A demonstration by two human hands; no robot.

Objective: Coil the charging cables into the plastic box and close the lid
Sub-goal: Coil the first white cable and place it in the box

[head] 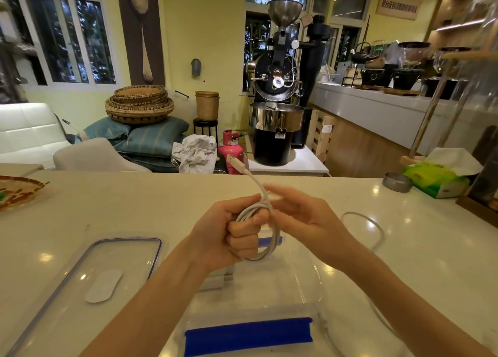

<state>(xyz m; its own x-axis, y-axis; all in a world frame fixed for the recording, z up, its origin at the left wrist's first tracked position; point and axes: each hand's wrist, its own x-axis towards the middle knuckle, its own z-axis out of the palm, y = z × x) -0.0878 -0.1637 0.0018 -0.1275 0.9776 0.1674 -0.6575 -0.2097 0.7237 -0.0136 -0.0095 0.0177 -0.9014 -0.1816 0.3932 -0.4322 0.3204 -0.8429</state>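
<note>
1. Woven straw shows at the far left edge, where a basket tray (16, 193) sits on the pale counter (134, 203).
2. Clear plastic with a blue rim, the lid (94, 270) lies flat on the counter to the left of the arms, off the box, with a white oval patch near its middle.
3. Just right of the lid, under both forearms, stands the clear plastic box (269, 289); it is open, with a blue clip on its near side and another on its far side.
4. Above the box, the left hand (229, 232) is closed in a fist around a coiled white cable (270, 238). The loops hang down from the fingers over the open box.
5. One end of that cable rises from the fist and ends in a plug (237, 163), which points up and to the left.
6. Just right of the coil, the right hand (301, 219) is open, fingers spread and slightly blurred. Whether the fingertips touch the cable I cannot tell.
7. Right of that hand, a second white cable (374, 227) lies loose on the counter in a wide curve beside the box.
8. Farther right, near the counter's back edge, sit a small round metal dish (397, 182) and a green tissue pack (433, 180).
</note>
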